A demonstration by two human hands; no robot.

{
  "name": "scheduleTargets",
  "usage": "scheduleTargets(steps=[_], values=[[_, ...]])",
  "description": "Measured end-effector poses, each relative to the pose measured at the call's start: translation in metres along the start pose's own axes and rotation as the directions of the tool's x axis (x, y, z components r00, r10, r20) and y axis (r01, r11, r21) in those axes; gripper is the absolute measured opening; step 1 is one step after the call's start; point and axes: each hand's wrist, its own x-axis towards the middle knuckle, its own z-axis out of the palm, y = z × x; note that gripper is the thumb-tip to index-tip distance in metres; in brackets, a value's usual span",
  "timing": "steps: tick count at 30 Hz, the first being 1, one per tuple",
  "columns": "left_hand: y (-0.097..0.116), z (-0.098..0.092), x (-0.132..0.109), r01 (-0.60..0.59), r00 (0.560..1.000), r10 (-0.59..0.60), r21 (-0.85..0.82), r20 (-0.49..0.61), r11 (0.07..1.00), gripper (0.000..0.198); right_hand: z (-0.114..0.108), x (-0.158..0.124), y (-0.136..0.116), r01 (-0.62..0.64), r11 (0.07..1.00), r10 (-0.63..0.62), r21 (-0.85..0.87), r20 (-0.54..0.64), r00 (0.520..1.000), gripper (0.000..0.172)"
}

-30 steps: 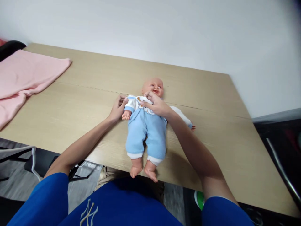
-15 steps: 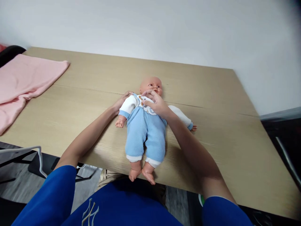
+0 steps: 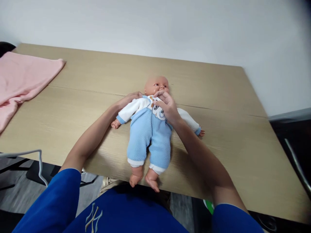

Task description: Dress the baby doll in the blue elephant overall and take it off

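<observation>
Head view, doll-dressing sequence. The doll (image 3: 148,129) lies on its back near the front edge of the worktop (image 3: 218,97), head toward the wall and bare feet hanging just past the edge.

Compared with a second ago, my left hand (image 3: 130,98) has left the doll's forearm and moved up to its shoulder, where it now lies flat along the white sleeve (image 3: 128,111). Its fingertips are tucked toward the neck, so I cannot tell whether they grip the fabric or only rest on it. The freed doll arm has swung outward and now lies spread on the worktop.

My right hand (image 3: 167,106) has climbed from the chest to just under the chin, and its thumb and fingers are pinched together on the collar (image 3: 151,99) of the blue-and-white suit.

I judge that the work has shifted from the sleeve to the neckline, with both hands now at the neck opening.

A pink cloth (image 3: 21,77) lies well apart at the far left.
</observation>
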Motion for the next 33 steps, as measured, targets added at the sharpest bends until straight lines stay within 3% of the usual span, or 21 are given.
scheduleTargets(steps=[3,6,9,13,17,20,25,28,31,33], values=[[0.014,-0.015,-0.004,0.127,0.977,-0.110,-0.083,0.182,0.988,0.038,-0.006,-0.006,-0.013,0.040,0.980,-0.041,-0.195,0.003,0.999,0.036],[0.024,-0.028,-0.009,0.165,0.967,-0.158,-0.020,0.201,0.986,0.052,-0.012,-0.014,-0.027,0.059,0.884,-0.067,-0.463,-0.001,0.998,0.035],[0.025,-0.034,-0.011,0.173,0.951,-0.187,0.076,0.248,0.982,0.053,-0.022,-0.016,-0.034,0.028,0.805,-0.034,-0.592,0.001,0.999,0.033],[0.020,-0.038,-0.010,0.138,0.934,-0.159,0.088,0.319,0.987,0.047,-0.043,-0.007,-0.035,0.039,0.754,-0.042,-0.655,0.011,0.999,0.029],[0.021,-0.043,-0.010,0.127,0.923,-0.137,0.053,0.360,0.991,0.053,-0.058,0.001,-0.031,0.024,0.757,0.033,-0.653,0.075,0.997,0.037],[0.021,-0.042,-0.010,0.134,0.915,-0.131,0.017,0.382,0.991,0.059,-0.061,-0.002,-0.025,0.054,0.760,0.010,-0.648,0.094,0.996,0.042],[0.028,-0.041,-0.013,0.095,0.932,-0.165,0.222,0.323,0.971,0.070,-0.084,-0.030,-0.008,0.108,0.716,-0.045,-0.690,0.108,0.993,0.043],[0.046,-0.051,-0.016,0.126,0.893,-0.314,0.490,0.324,0.863,0.079,-0.111,-0.065,0.008,0.114,0.656,-0.119,-0.746,0.047,0.992,0.038],[0.071,-0.067,-0.021,0.142,0.782,-0.538,0.749,0.316,0.647,0.092,-0.136,-0.108,0.025,0.094,0.560,-0.242,-0.823,-0.054,0.969,0.036],[0.088,-0.076,-0.025,0.127,0.721,-0.639,0.856,0.268,0.502,0.092,-0.148,-0.134,0.035,0.072,0.528,-0.266,-0.846,-0.084,0.960,0.043]])
